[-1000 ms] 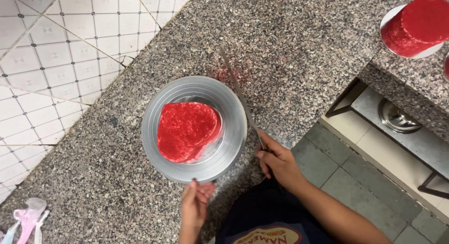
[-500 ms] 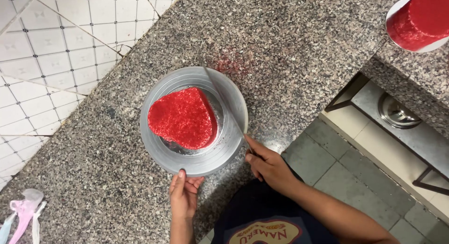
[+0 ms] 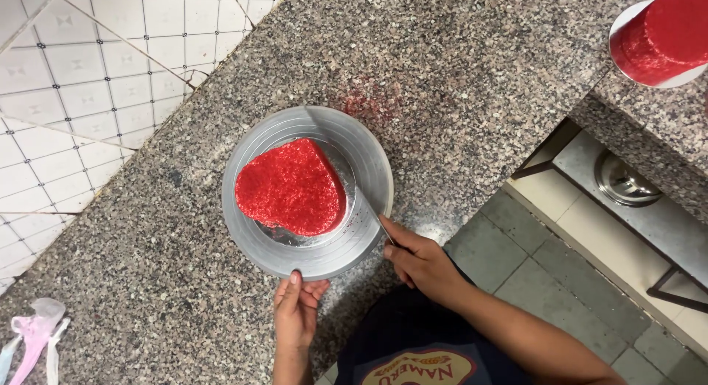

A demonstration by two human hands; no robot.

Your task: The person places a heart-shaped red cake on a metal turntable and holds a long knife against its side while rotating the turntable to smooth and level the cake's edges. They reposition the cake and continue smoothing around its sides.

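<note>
Right now, head view only: heart-shaped red cake (image 3: 291, 186) sits on a thin silver board, centred on a round grey metal turntable (image 3: 254, 241), w/ the turntable on the speckled granite counter (image 3: 472, 75), near its front edge.

Left hand (image 3: 296, 311) is at the turntable's near rim, fingers flat and together, tips touching the edge; not gripping, just resting on it. Right hand (image 3: 422, 263) is just right of the rim, fingers curled tight around the handle of a slim knife or palette blade (image 3: 372, 212). Blade angles up-left toward the cake's right side; tip looks to be at or near the cake base, can't tell if it touches.

Far right corner: a 2nd red cake (image 3: 664, 35), round, on a white plate. Red crumbs (image 3: 369, 103) scattered on the counter just beyond the turntable. Near left corner: scraps of pink and white plastic (image 3: 33, 337). Tiled wall at left; stove burner (image 3: 623, 180) lower right, below counter level.

Step, as I read it: trimming/tidying the cake's side w/ the blade while the other hand steadies the turntable. A clean pass would need the blade kept steady against the base and the turntable turned slowly.
</note>
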